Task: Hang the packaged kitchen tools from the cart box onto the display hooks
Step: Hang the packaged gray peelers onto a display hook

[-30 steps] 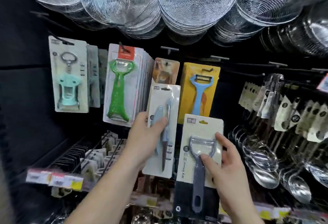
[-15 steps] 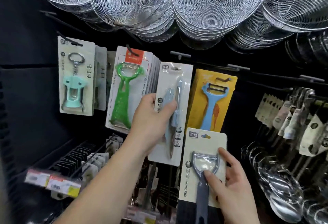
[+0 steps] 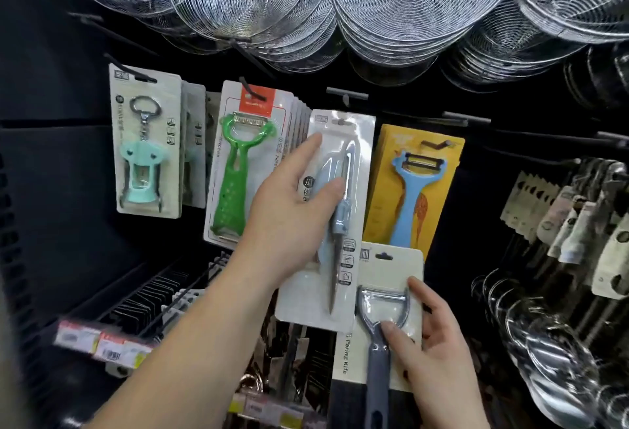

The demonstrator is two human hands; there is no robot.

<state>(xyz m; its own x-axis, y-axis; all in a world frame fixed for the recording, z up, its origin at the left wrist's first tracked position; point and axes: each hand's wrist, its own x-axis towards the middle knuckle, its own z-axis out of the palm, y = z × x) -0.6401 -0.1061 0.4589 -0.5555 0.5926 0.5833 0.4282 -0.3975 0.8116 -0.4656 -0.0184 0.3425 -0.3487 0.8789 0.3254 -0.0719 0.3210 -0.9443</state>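
**Knife-and-peeler card raised to the empty hook; second card held in reserve**

The blue knife-and-peeler card (image 3: 335, 211) was held by the left hand (image 3: 292, 221), thumb pressed across the blister front and forefinger stretched up along the card's left edge; the remaining fingers were hidden behind the card, so their state could not be told. The card's hang slot was seen just below the bare display hook (image 3: 347, 93), not yet threaded on it. The grip low on the card was judged to leave the slot free for the hook tip, the raised forefinger steadying the top against tilt.

The grey Y-peeler card (image 3: 391, 292) was held lower by the right hand (image 3: 432, 350), thumb on the blister below the peeler head, one finger laid along the card's right edge, the others not visible. It was judged to be kept low and clear as the next item. Its top left corner lay behind the first card.

Neighbouring hooks were occupied: green peeler cards (image 3: 245, 170) at left, a yellow card with blue peeler (image 3: 415, 187) at right, corkscrew cards (image 3: 144, 142) further left. Wire skimmers (image 3: 408, 3) hung overhead. The cart box was not in view.
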